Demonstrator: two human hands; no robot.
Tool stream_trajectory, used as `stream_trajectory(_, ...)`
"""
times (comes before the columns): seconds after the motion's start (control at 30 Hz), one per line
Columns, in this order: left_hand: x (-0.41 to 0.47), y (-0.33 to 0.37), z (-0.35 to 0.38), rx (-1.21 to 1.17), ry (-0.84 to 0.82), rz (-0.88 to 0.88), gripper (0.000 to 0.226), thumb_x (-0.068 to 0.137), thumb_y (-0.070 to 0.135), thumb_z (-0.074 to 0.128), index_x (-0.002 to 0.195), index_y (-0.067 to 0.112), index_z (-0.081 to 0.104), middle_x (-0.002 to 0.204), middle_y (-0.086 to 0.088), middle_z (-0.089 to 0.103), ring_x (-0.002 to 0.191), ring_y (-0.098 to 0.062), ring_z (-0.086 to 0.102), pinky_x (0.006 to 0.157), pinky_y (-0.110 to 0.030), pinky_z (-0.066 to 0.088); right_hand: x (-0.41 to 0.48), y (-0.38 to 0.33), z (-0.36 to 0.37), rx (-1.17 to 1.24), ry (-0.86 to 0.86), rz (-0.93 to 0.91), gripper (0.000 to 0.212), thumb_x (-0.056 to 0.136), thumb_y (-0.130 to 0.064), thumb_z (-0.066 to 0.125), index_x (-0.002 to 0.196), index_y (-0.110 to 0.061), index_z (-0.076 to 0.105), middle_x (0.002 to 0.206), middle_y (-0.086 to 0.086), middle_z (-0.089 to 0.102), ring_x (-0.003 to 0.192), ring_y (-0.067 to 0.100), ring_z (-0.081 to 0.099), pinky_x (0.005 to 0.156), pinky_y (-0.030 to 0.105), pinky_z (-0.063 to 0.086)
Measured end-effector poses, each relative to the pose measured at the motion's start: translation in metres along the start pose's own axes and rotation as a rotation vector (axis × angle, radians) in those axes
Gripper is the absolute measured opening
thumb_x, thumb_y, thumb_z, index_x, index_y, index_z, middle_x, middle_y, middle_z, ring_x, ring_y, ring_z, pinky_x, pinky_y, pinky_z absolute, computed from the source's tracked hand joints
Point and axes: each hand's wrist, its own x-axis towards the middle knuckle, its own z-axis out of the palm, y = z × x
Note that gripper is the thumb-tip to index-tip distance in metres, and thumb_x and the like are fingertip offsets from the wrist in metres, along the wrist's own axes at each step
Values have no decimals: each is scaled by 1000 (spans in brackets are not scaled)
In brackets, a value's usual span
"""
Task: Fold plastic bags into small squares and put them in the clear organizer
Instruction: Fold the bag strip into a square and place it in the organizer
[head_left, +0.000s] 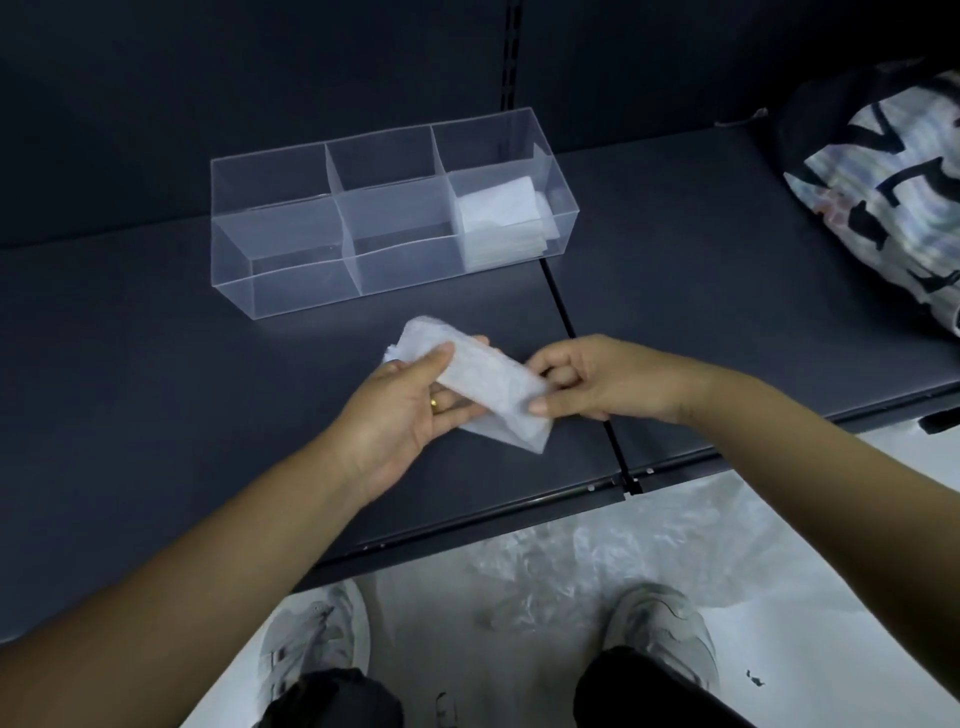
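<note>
A translucent white plastic bag (480, 379), folded into a long narrow strip, is held just above the dark shelf. My left hand (410, 405) grips its far left end, thumb on top and fingers underneath. My right hand (602, 379) pinches the near right end between thumb and fingers. Behind them stands the clear organizer (291, 291) with three compartments. Its right compartment holds a stack of folded bags (501, 218); the middle and left ones hold nothing.
The dark grey shelf (156, 389) has a seam (566, 322) running front to back beside my right hand. A patterned bag (883, 192) lies at the far right. Loose clear plastic bags (597, 561) lie on the white floor by my shoes.
</note>
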Motion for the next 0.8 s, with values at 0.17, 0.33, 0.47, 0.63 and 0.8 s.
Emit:
stream_trajectory(0.17,11,-2,-28,131,347,-77,12,94,13,59,94,1,64,83,-17,73,73,-25,73,58,-24,57,2,8,7,-26,203,77,11,91,-11,63,103,-9,64,85,16,70,41,6,43,44,18,36)
stream_trajectory(0.33,15,3,-39,336,506,11,9,92,8,62,95,1,65,63,-12,71,58,-17,71,51,-19,54,5,10,12,-24,277,109,9,89,-6,65,98,-7,63,75,14,69,40,8,43,41,19,36)
stream_trajectory(0.47,1,-5,-38,957,641,545,11,92,6,57,100,9,64,85,-5,62,67,-13,61,69,-24,52,6,8,11,-34,266,136,14,88,-8,67,100,-8,60,71,8,68,40,8,47,42,18,38)
stream_trajectory(0.63,-23,-52,9,1393,-54,654,66,86,46,60,142,18,39,141,0,42,128,-10,33,105,-1,8,3,-2,14,-24,270,187,22,90,-15,66,107,-9,55,77,7,67,46,10,57,46,22,40)
stream_trajectory(0.8,-26,-71,8,1459,-18,601,84,83,46,68,148,9,29,151,-1,34,139,-14,29,113,-12,7,-19,-12,24,301,167,318,20,94,-25,60,105,-9,60,76,4,68,50,11,60,47,20,40)
